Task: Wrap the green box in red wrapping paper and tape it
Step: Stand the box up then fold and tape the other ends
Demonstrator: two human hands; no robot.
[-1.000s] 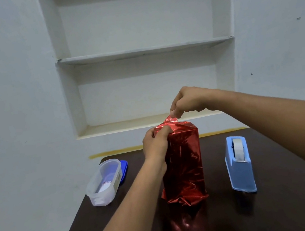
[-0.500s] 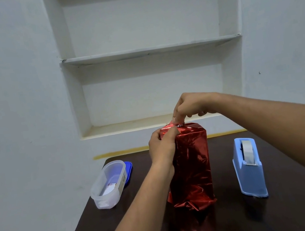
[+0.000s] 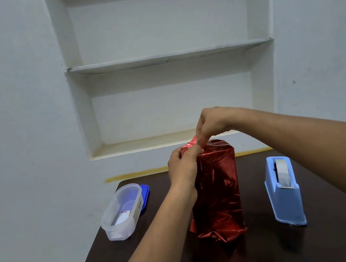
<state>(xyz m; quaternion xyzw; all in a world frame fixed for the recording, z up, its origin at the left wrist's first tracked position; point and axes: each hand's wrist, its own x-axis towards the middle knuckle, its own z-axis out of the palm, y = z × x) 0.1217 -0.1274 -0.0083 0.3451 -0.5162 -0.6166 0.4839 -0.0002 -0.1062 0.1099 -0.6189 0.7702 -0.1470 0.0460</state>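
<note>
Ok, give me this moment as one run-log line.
stage: folding top flap | left hand: holds shiny red foil-wrapped box upright | right hand: pinches top flap | blue tape dispenser: untouched

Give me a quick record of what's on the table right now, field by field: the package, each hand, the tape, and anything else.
package: wrapped box, upright on the table, fully covered in red paper, bottom crumpled
left hand: grips the top near corner
right hand: pinches a paper flap at the top
tape: dispenser, right of the box, untouched
other: clear container left of the box, blue lid behind it
</note>
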